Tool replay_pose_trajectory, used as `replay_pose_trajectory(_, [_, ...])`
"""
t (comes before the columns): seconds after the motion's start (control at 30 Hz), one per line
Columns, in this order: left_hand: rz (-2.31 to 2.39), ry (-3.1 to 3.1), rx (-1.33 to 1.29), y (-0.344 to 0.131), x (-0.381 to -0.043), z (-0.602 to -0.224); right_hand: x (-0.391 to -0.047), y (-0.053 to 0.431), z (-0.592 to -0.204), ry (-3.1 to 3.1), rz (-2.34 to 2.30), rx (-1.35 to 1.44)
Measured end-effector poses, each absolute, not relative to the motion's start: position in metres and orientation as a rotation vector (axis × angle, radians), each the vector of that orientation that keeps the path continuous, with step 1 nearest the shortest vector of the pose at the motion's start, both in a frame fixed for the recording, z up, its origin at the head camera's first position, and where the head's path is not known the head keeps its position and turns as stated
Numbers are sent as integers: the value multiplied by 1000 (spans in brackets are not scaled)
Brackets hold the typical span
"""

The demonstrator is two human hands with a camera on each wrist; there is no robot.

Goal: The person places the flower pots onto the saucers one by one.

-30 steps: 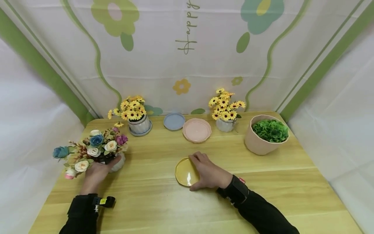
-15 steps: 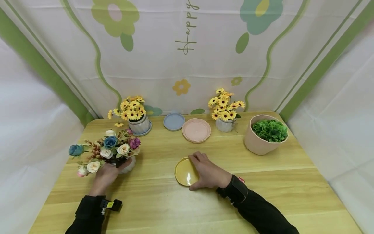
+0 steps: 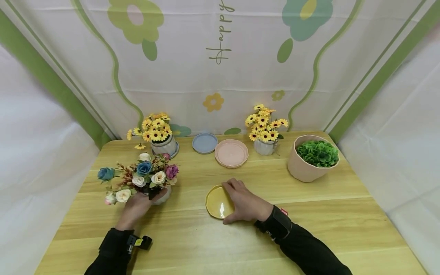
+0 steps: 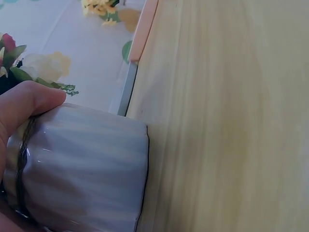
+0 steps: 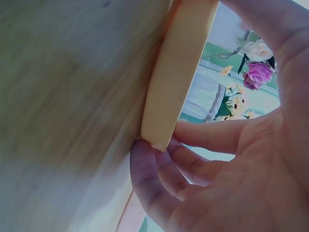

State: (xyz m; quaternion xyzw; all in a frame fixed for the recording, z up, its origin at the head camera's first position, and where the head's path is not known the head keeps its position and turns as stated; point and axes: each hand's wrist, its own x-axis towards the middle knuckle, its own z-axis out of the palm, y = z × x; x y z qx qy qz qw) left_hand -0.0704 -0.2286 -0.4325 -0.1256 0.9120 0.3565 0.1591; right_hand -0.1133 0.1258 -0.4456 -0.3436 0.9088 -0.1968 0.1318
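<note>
My left hand (image 3: 137, 208) grips a white fluted flowerpot (image 4: 91, 164) near its rim, the thumb lying along its side. Out of that pot spreads a bunch of artificial roses (image 3: 144, 168) in blue, cream and purple, which hides part of the hand and pot in the head view. At the middle of the table, my right hand (image 3: 245, 202) holds the right edge of a yellow saucer (image 3: 218, 202). In the right wrist view the fingers curl against the saucer's side wall (image 5: 176, 82), and the saucer is on the table.
Behind the roses, a pot of yellow daisies (image 3: 164, 147) stands on a blue-grey saucer. A blue saucer (image 3: 204, 143) and a pink saucer (image 3: 231, 152) lie at the back, near a second daisy pot (image 3: 264, 146). A pink pot with green leaves (image 3: 304, 168) stands at right.
My left hand has carried the potted roses to the right, toward the yellow saucer. The right hand and the yellow saucer have stayed in place.
</note>
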Motion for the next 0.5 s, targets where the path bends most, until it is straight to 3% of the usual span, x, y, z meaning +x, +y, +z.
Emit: replay_pose_trajectory(0.5, [1505,2268,-191,-203,-75,-443,-112,125,-452,2626,-569,-990])
